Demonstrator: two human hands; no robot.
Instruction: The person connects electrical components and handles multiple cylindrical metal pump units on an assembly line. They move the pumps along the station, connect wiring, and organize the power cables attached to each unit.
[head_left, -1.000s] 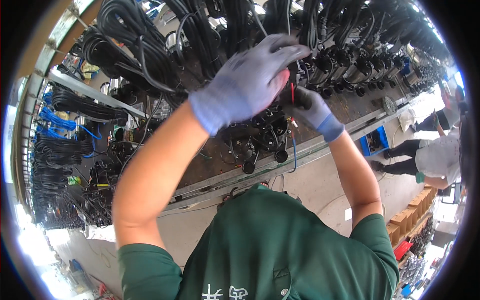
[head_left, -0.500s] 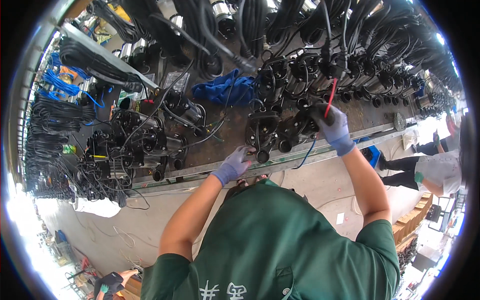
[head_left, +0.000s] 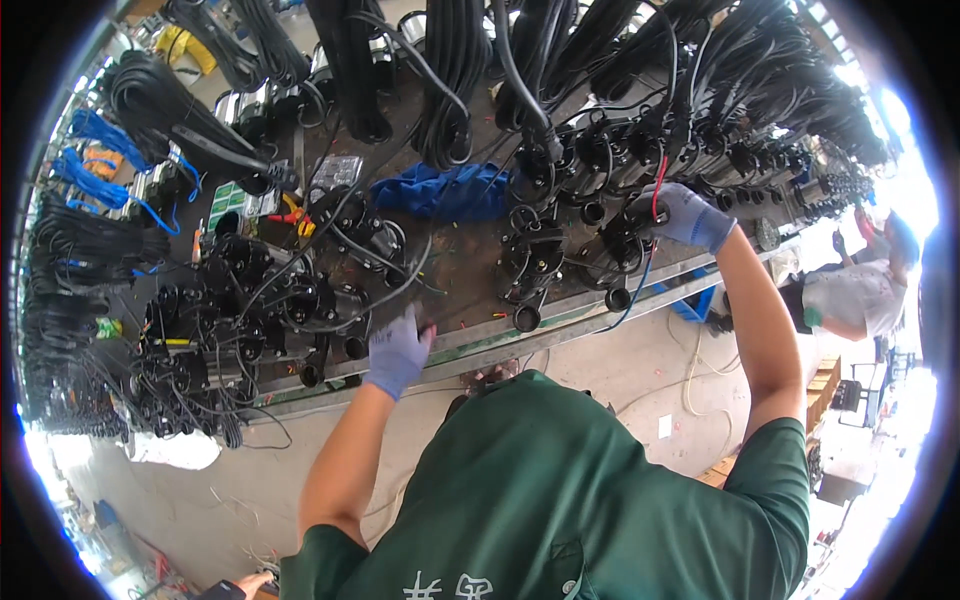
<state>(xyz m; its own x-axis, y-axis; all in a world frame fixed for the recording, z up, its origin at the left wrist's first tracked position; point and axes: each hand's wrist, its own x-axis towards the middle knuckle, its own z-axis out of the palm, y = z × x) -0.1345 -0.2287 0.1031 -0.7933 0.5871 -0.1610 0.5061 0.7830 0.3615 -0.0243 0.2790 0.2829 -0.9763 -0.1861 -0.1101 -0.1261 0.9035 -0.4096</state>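
My right hand (head_left: pixel 690 218), in a grey-blue glove, is closed at the top of a black motor pump (head_left: pixel 612 255); its fingers hide what they grip. A thin red lead (head_left: pixel 660 180) comes down to this hand from above, and a blue lead (head_left: pixel 632 300) hangs below it. My left hand (head_left: pixel 398 352), gloved alike, is over the bench's front edge with its thumb apart and nothing visible in it. Nearest to it are black pumps (head_left: pixel 340 300) with cables on the left. Another pump (head_left: pixel 530 255) stands between my hands.
Coiled black cables (head_left: pixel 455 80) hang above the bench (head_left: pixel 455 270). A blue cloth (head_left: pixel 440 190) and pliers with red and yellow handles (head_left: pixel 298 215) lie behind. Rows of pumps (head_left: pixel 745 165) extend right. A blue crate (head_left: pixel 690 303) is under the bench edge; another person (head_left: pixel 850 295) is at right.
My left hand has moved left, away from the middle pump toward the left-hand pumps. My right hand stays at its pump, with the wrist turned more sideways. The view has shifted slightly.
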